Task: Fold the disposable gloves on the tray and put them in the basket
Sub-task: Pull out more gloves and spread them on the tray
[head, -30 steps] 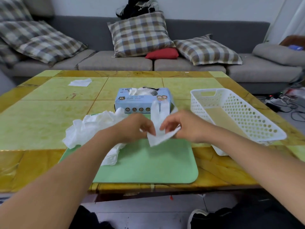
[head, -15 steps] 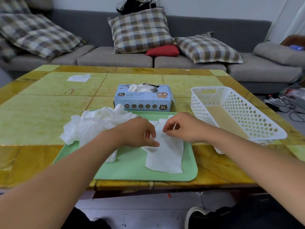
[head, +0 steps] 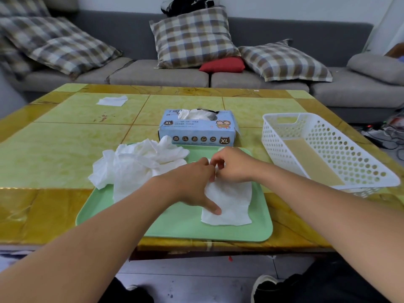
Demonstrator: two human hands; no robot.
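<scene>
A single white disposable glove (head: pixel 231 202) lies flat on the right half of the green tray (head: pixel 175 228). My left hand (head: pixel 192 184) is on its left side, with the thumb stretched down and pressing near its lower edge and the fingers curled at its far end. My right hand (head: pixel 234 165) pinches that far end with curled fingers, close against my left fingers. A crumpled pile of white gloves (head: pixel 140 167) covers the tray's left corner and spills onto the table. To the right stands the white perforated basket (head: pixel 328 136), with nothing in it.
A blue glove box (head: pixel 199 127) marked XL sits just behind the tray. One loose white sheet (head: pixel 112 100) lies at the far left of the yellow-green table (head: pixel 54 154). A grey sofa with plaid cushions runs along the back.
The glove, held up in the air a second ago, now lies flat on the tray. My left thumb has slid down along it while both hands stay at its far end.
</scene>
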